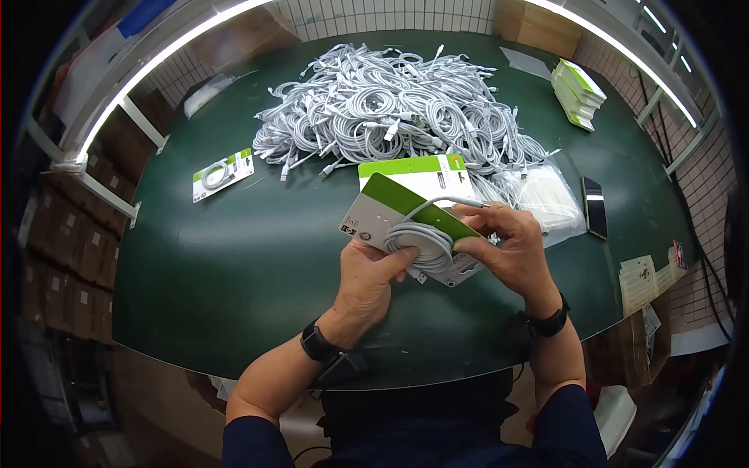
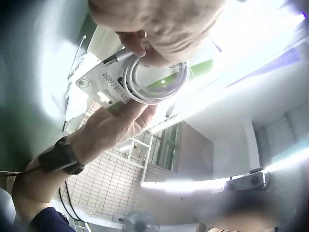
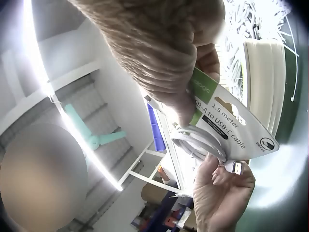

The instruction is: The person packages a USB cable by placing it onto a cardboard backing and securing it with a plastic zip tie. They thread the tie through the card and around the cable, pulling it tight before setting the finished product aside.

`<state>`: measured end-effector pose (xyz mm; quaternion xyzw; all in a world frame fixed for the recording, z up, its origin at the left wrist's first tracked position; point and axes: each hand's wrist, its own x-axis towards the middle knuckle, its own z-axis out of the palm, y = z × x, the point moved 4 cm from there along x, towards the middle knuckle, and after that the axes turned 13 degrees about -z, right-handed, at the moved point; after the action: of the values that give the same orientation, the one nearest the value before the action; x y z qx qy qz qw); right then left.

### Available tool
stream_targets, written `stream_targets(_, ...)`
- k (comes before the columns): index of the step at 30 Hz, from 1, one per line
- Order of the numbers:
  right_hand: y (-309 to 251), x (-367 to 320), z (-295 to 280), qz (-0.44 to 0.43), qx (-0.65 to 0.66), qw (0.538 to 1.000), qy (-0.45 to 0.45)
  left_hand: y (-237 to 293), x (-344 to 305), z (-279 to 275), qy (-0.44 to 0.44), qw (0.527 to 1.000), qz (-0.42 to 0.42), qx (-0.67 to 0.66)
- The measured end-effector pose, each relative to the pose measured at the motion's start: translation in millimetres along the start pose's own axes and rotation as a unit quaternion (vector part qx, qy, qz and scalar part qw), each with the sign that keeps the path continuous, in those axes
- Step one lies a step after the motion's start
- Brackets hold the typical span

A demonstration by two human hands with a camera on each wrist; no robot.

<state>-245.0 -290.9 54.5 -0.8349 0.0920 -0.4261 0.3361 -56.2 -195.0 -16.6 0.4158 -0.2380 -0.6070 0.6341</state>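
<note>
My left hand (image 1: 365,281) grips a green-and-white packaging card (image 1: 367,210) from its lower left, its thumb pressing a coiled white USB cable (image 1: 417,243) against the card. At the card's right side, my right hand (image 1: 515,249) pinches the edge between thumb and fingers. One cable end (image 1: 437,201) arcs up over the green band toward those fingers. The right wrist view shows a USB-A plug (image 3: 237,167) sticking out by the left hand, and print on the card reading "1.5 meter" and "USB-C cable". Behind the held card lies a stack of similar cards (image 1: 413,165).
A large heap of coiled white cables (image 1: 390,101) covers the table's back. One carded cable (image 1: 222,175) lies at left. Stacked cards (image 1: 577,93) stand at back right. A clear plastic bag (image 1: 550,199) and a phone (image 1: 594,207) lie right of the hands.
</note>
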Motion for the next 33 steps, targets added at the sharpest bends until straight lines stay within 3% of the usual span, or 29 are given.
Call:
stream_targets(3,14,-6,2,0.060,0.096,0.993,0.037,-1,0,-1,-0.009,1.000,-0.009,0.007)
stream_targets(7,15,-5,0,0.075,0.079,0.994,0.027,6,0,-1,-0.001,0.997,0.001,0.072)
stream_targets(10,18,-7,-4,0.100,0.073,0.990,0.067,27,-8,10,0.022,0.986,0.142,0.082)
stream_targets(13,12,-3,-10,0.038,0.016,0.999,0.036,57,-16,6,0.121,0.888,0.341,0.283)
stream_targets(16,10,-3,-8,0.034,-0.008,0.999,0.000,80,-20,16,0.084,0.759,0.380,0.522)
stream_targets(20,11,-4,6,0.029,-0.012,0.999,-0.036,70,-22,35,0.041,0.636,0.342,0.691)
stream_targets(24,14,-4,14,0.038,-0.018,0.997,-0.058,55,-20,39,0.010,0.620,0.316,0.718)
stream_targets(27,19,-7,11,0.028,-0.016,0.998,-0.062,47,-21,37,0.022,0.656,0.261,0.708)
stream_targets(29,15,-6,9,0.047,-0.021,0.997,-0.064,45,-23,38,0.016,0.645,0.284,0.709)
stream_targets(33,2,-2,7,-0.058,-0.039,0.995,-0.075,44,-22,38,0.029,0.621,0.313,0.718)
